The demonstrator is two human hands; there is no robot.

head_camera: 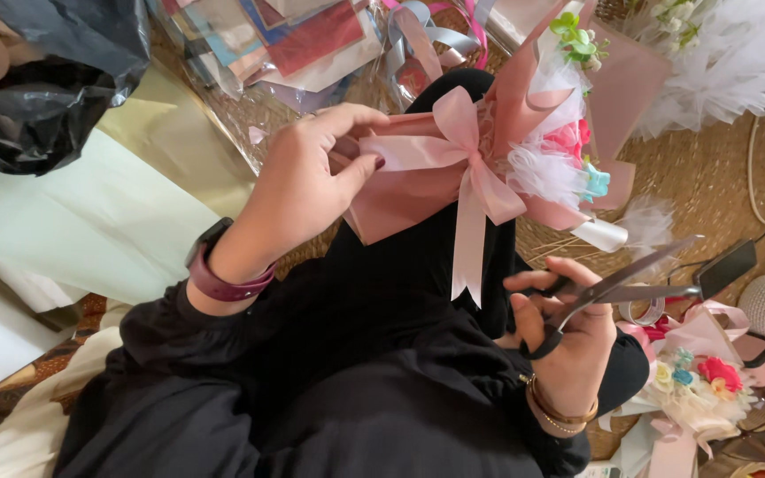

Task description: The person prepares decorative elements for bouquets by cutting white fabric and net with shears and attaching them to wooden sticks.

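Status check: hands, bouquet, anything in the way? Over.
Left hand grips pink-wrapped bouquet beside its bow. Right hand holds scissors, blades open, clear of the hanging ribbon tail. Nothing between them.

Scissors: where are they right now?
In the head view the scissors are at the lower right, held open in the right hand, just right of the pink ribbon tail hanging from the bouquet that the left hand grips.
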